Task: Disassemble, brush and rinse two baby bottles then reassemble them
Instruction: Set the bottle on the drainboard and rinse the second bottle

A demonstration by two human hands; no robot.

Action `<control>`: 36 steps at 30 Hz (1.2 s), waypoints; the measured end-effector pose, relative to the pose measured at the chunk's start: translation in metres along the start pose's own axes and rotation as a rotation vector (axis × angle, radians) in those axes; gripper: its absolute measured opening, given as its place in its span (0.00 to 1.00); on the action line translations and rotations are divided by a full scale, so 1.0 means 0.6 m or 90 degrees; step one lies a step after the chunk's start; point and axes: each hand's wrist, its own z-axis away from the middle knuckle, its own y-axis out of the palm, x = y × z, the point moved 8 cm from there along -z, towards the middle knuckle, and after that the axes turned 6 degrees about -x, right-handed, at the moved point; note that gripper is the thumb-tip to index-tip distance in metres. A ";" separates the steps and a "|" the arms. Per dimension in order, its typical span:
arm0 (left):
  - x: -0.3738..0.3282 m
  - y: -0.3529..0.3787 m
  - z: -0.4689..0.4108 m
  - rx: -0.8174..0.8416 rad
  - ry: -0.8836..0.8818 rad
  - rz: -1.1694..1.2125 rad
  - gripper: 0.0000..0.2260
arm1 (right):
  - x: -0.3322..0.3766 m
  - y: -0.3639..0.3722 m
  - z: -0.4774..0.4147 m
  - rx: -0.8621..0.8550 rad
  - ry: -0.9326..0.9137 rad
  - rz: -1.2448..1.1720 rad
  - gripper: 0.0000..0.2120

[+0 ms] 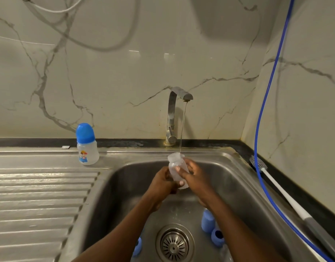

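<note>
Over the steel sink [225, 167] both hands hold a clear, capless baby bottle body [174, 165] under a thin stream from the tap [179, 103]. My left hand [162, 181] grips its lower part from the left. My right hand [193, 176] wraps its side from the right. A second baby bottle [87, 146], with blue cap and a cartoon print, stands upright on the drainboard. Blue bottle parts lie in the basin: a blue cap [207, 221], a blue ring [217, 237] and another blue piece [137, 246]. A bottle brush [272, 181] lies on the right counter.
A ribbed steel drainboard [36, 201] spreads to the left of the basin. The drain strainer [174, 244] sits at the basin's bottom. A blue hose [264, 114] hangs down the right wall and runs along the dark counter. Marble-look tiles back the sink.
</note>
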 end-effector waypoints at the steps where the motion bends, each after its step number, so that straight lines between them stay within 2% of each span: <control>1: 0.000 -0.003 0.000 -0.031 0.018 -0.016 0.24 | -0.005 0.011 0.004 0.028 0.022 0.001 0.25; 4: -0.007 0.007 0.000 -0.004 0.031 -0.008 0.30 | -0.008 0.031 0.009 0.048 0.025 0.021 0.25; 7: -0.008 0.007 -0.004 0.061 -0.001 0.042 0.25 | -0.012 0.015 0.000 -0.018 0.019 0.011 0.17; 9: -0.008 0.004 0.000 0.044 0.002 0.015 0.23 | -0.017 0.006 -0.007 -0.042 0.031 0.005 0.14; 11: -0.008 -0.004 0.004 -0.012 0.025 -0.060 0.22 | -0.024 0.006 -0.009 -0.039 0.060 0.030 0.22; 14: -0.029 -0.013 0.006 -0.071 0.076 -0.075 0.23 | -0.009 0.012 -0.009 -0.041 0.017 0.031 0.32; 16: -0.034 0.000 0.005 -0.015 0.069 -0.007 0.24 | -0.005 0.004 -0.010 -0.078 -0.007 0.040 0.35; 19: -0.025 0.016 0.007 0.082 0.004 0.077 0.24 | -0.009 -0.010 -0.011 -0.058 0.009 0.009 0.28; 22: -0.015 -0.001 0.003 0.026 0.003 0.031 0.25 | -0.015 -0.002 -0.005 0.012 0.065 -0.061 0.23; 24: -0.017 -0.003 0.005 -0.009 0.028 -0.016 0.24 | -0.018 0.017 0.003 0.015 0.097 -0.064 0.25; 27: -0.030 0.018 0.011 0.074 0.028 0.040 0.20 | -0.006 0.021 0.003 -0.001 0.032 0.030 0.30; 30: -0.024 0.008 0.007 0.103 -0.050 0.127 0.23 | -0.002 -0.003 -0.004 -0.008 0.024 -0.027 0.22; 32: -0.016 -0.004 0.004 0.049 -0.051 0.091 0.24 | -0.012 -0.001 -0.002 0.020 0.061 -0.048 0.19; 34: -0.017 -0.002 0.009 0.037 -0.021 -0.005 0.28 | -0.020 0.014 0.003 0.062 0.085 -0.020 0.24; 36: -0.016 0.007 0.012 0.069 0.001 -0.109 0.35 | -0.025 0.023 0.004 0.093 0.083 0.020 0.29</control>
